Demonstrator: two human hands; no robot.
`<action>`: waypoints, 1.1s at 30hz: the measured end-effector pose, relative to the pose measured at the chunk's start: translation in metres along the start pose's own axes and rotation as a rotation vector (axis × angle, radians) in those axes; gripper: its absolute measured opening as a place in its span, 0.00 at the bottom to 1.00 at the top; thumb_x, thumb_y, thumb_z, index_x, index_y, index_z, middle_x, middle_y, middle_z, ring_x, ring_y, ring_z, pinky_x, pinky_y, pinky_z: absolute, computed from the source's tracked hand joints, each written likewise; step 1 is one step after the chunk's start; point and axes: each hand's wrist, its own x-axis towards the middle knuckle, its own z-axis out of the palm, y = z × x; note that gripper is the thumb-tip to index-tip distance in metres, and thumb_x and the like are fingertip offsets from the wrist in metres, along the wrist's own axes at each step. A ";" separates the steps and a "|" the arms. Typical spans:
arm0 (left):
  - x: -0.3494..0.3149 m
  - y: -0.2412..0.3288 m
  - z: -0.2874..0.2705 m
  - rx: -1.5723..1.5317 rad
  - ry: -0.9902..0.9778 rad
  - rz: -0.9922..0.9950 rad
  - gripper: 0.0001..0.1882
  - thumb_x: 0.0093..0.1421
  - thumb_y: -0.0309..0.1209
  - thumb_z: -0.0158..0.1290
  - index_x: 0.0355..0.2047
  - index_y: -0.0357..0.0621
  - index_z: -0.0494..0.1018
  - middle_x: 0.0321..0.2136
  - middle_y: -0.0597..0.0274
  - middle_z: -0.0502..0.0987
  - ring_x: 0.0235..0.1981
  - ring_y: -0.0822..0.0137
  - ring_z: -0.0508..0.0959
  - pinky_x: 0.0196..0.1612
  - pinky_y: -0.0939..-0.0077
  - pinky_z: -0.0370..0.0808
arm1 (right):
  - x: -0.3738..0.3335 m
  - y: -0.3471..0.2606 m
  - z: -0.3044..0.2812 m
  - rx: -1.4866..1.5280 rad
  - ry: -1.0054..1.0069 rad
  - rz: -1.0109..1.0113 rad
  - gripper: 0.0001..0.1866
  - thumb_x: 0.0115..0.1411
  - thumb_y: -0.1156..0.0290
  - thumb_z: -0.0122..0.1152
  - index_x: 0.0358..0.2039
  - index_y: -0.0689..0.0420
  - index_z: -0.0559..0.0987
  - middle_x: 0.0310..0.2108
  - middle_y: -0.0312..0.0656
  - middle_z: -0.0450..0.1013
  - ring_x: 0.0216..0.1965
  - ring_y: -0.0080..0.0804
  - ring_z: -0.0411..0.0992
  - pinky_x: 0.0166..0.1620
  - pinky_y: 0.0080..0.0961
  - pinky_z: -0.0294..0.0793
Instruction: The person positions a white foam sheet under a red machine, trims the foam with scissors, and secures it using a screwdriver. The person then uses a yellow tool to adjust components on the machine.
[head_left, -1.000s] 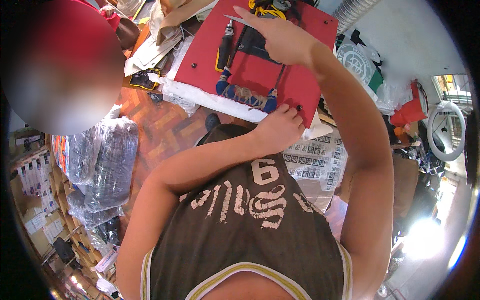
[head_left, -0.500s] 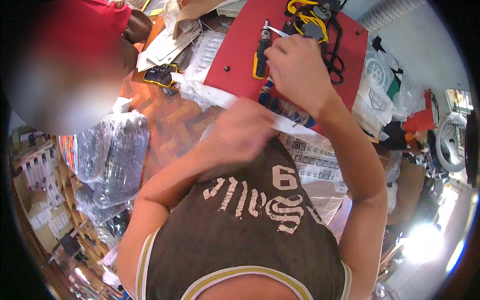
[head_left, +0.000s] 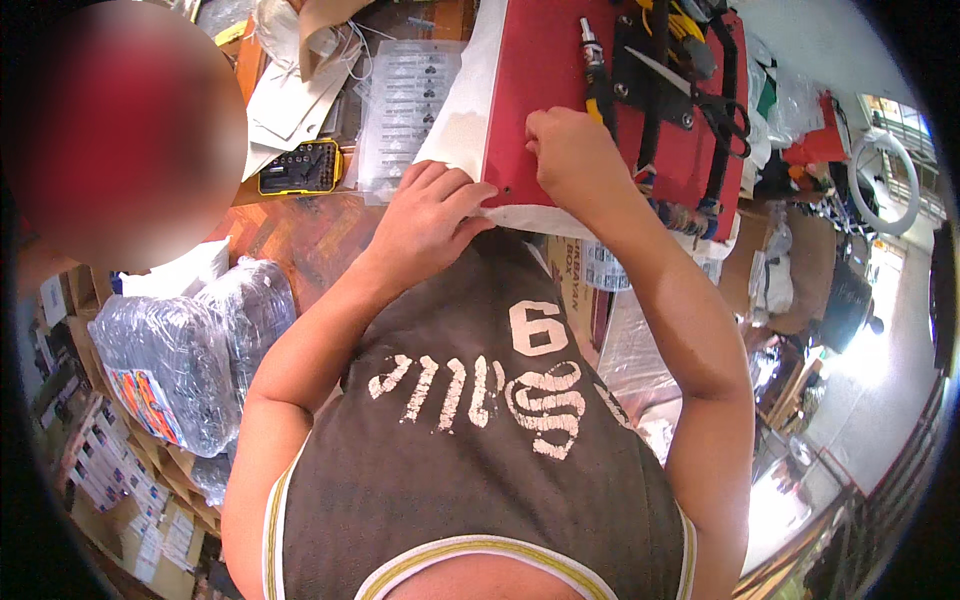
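Note:
A red panel point(head_left: 530, 60) lies over a white sheet point(head_left: 450, 135) in front of me. My left hand point(head_left: 430, 210) is at the panel's near left corner, its fingers bent over the white sheet's edge and the thumb beside them. Over the red surface, my right hand point(head_left: 575, 155) has its fingers curled in; whatever they hold, if anything, is hidden. Just beyond it rests a black and yellow screwdriver point(head_left: 596, 80), partly covered by that hand. Scissors point(head_left: 725, 115) with black handles lie farther right, across black straps point(head_left: 655, 75).
A yellow-edged bit case point(head_left: 300, 167) and clear plastic sheets point(head_left: 408, 105) are at the far left. Yellow cord point(head_left: 680, 35) lies on the panel. Plastic-wrapped bundles point(head_left: 165, 360) stand at left. Another person point(head_left: 120, 130), blurred, is at upper left.
My left hand has gone from a blur over my lap to the panel's corner. The right hand has moved off the scissors area toward the near left of the panel. The view has shifted.

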 end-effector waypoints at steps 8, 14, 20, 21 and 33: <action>0.003 -0.008 0.001 -0.113 0.021 0.092 0.07 0.51 0.26 0.64 0.31 0.45 0.79 0.33 0.63 0.79 0.37 0.59 0.77 0.47 0.63 0.71 | -0.018 -0.020 0.004 0.132 0.188 0.085 0.04 0.57 0.80 0.57 0.34 0.64 0.76 0.35 0.58 0.76 0.37 0.58 0.78 0.43 0.44 0.78; 0.007 -0.013 -0.002 -0.173 -0.044 0.034 0.07 0.53 0.25 0.63 0.33 0.45 0.79 0.34 0.62 0.81 0.39 0.59 0.78 0.47 0.63 0.71 | -0.075 -0.064 -0.009 1.272 0.195 0.693 0.10 0.68 0.75 0.57 0.47 0.66 0.78 0.38 0.44 0.78 0.37 0.33 0.78 0.42 0.27 0.79; 0.019 -0.019 -0.001 -0.193 -0.074 0.060 0.06 0.54 0.25 0.62 0.32 0.45 0.78 0.31 0.62 0.80 0.37 0.58 0.79 0.47 0.62 0.70 | -0.107 -0.055 0.043 2.474 0.296 0.485 0.13 0.70 0.73 0.56 0.52 0.65 0.77 0.40 0.41 0.76 0.38 0.27 0.75 0.46 0.26 0.78; 0.020 -0.020 -0.002 -0.190 -0.074 0.069 0.05 0.54 0.26 0.62 0.32 0.45 0.77 0.30 0.62 0.80 0.36 0.59 0.79 0.47 0.62 0.70 | -0.108 -0.054 0.045 2.512 0.306 0.457 0.13 0.70 0.73 0.56 0.51 0.65 0.77 0.41 0.41 0.76 0.38 0.27 0.75 0.46 0.26 0.77; 0.020 -0.020 -0.005 -0.282 -0.189 -0.017 0.07 0.57 0.24 0.59 0.37 0.41 0.78 0.33 0.56 0.81 0.39 0.53 0.79 0.47 0.62 0.71 | -0.107 -0.070 0.043 1.026 0.386 0.561 0.11 0.61 0.77 0.67 0.44 0.61 0.81 0.38 0.44 0.81 0.38 0.34 0.81 0.41 0.28 0.79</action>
